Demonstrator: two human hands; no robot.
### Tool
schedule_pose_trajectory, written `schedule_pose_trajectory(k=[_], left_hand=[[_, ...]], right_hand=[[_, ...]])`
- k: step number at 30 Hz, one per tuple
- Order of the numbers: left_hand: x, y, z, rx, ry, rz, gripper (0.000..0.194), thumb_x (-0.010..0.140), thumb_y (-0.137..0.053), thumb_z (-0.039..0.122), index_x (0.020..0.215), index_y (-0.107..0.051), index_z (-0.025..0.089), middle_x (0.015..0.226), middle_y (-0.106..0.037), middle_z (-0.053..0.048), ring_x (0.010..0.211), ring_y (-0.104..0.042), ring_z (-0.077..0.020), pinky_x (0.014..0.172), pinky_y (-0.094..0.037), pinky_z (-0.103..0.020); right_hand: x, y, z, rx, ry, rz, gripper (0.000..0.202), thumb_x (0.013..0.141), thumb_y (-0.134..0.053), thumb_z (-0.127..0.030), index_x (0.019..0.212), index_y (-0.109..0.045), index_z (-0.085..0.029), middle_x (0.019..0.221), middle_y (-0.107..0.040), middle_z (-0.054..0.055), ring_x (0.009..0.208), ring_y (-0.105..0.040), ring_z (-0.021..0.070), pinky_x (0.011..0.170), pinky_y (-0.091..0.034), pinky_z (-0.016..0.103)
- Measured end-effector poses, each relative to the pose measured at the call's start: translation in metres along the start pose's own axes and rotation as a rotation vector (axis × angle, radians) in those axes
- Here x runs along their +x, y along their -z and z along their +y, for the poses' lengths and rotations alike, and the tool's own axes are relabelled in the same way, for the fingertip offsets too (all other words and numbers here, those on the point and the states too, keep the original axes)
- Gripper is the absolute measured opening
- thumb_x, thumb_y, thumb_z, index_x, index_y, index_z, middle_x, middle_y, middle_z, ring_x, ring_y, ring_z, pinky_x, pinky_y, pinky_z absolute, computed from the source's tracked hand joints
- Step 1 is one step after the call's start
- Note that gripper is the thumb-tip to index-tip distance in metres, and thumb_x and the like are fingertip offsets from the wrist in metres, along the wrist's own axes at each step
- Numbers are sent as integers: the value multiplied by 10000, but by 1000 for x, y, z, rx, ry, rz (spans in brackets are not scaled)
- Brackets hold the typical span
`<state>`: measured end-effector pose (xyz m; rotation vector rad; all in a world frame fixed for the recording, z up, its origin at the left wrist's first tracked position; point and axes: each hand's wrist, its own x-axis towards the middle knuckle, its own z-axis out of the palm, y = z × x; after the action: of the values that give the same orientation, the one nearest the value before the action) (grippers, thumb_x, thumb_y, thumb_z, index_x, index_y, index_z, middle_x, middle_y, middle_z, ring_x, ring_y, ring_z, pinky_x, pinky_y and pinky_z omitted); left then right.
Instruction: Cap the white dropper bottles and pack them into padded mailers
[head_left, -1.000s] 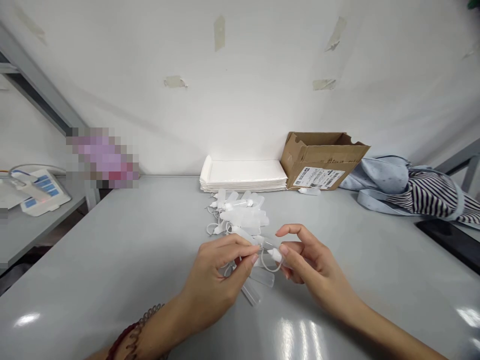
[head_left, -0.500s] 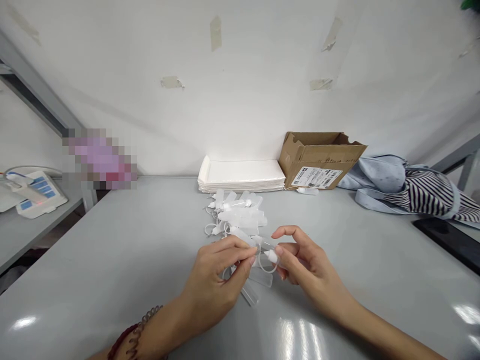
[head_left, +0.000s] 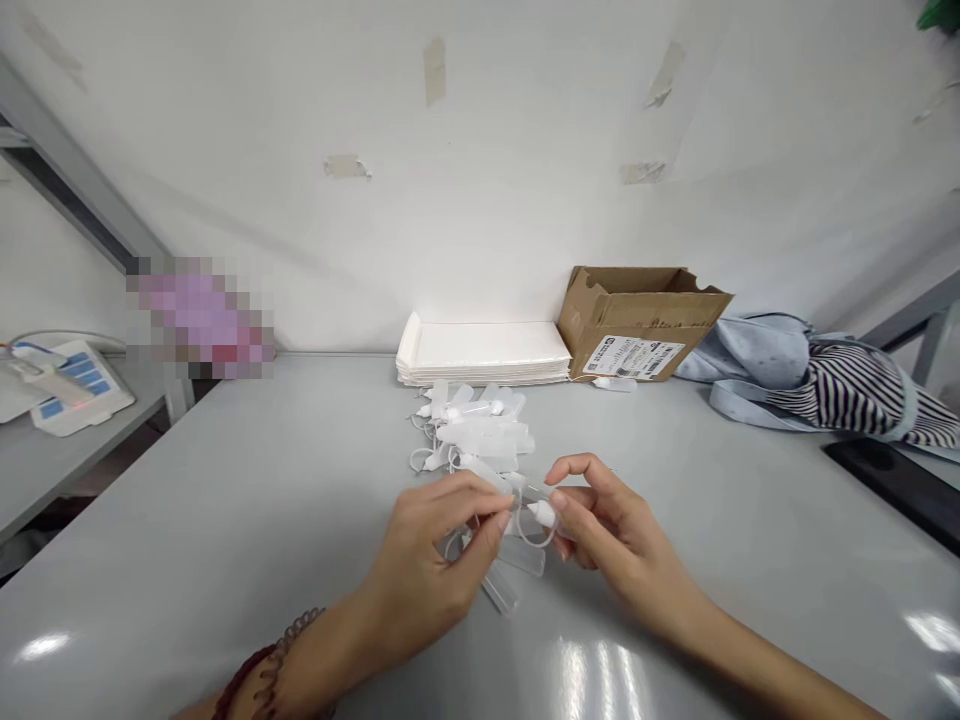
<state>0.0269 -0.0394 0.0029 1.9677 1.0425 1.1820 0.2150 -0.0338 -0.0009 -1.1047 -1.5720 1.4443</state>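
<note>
My right hand (head_left: 611, 525) holds a small clear squeeze bottle by its upper end, thumb against fingers, index finger raised and curved. The bottle's white pointed nozzle (head_left: 543, 513) points left, and a thin white tether (head_left: 534, 543) loops below it toward my other hand. At the loop's far end, the thumb and index finger of my left hand (head_left: 442, 550) pinch the small cap, which the fingertips mostly hide. Behind and beneath both hands lies a loose pile of similar bottles (head_left: 484, 437) with white nozzles and tethers. One clear bottle (head_left: 501, 588) lies nearest me.
A stack of white padded envelopes (head_left: 487, 345) lies against the wall beside an open cardboard box (head_left: 645, 325). One bottle (head_left: 616, 384) rests before the box. On the right are a light blue cloth bag (head_left: 757, 355), striped fabric (head_left: 855, 385) and a black phone (head_left: 900, 490).
Almost nothing differs. Both hands keep their grips, with the nozzle and the left fingertips still close together; the view has shifted very slightly.
</note>
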Motion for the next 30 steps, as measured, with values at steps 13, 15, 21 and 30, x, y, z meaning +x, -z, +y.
schedule_pose_trajectory(k=[13, 15, 21, 30], left_hand=[[16, 23, -7, -16, 294, 33, 202, 841, -569, 287, 694, -621, 158, 628, -586, 15, 596, -514, -100, 575, -415, -196], [21, 29, -12, -32, 360, 152, 212, 821, -602, 325, 695, -626, 156, 582, -549, 30, 556, -489, -89, 538, -406, -183], [28, 34, -37, -204, 446, 418, 253, 780, -655, 394, 737, -648, 145, 549, -521, 44, 516, -464, -75, 531, -413, -185], [32, 36, -51, -74, 450, 336, 298, 748, -668, 380, 905, -714, 132, 682, -620, 0, 563, -498, -102, 541, -431, -217]], right_hand=[[24, 38, 8, -485, 271, 81, 247, 952, -374, -415, 987, -500, -206, 882, -587, 39, 718, -554, 138, 611, -464, 260], [38, 63, 17, -862, 365, 267, 255, 944, -380, -399, 1078, -488, -211, 1045, -585, 81, 853, -590, 173, 687, -506, 300], [73, 125, 51, -1127, 324, 412, 382, 878, -383, -255, 1222, -457, -106, 1318, -448, 221, 1239, -408, 335, 962, -391, 518], [81, 140, 68, -1389, 184, 462, 406, 843, -370, -159, 1220, -519, -171, 1251, -537, 152, 1088, -484, 336, 778, -469, 486]])
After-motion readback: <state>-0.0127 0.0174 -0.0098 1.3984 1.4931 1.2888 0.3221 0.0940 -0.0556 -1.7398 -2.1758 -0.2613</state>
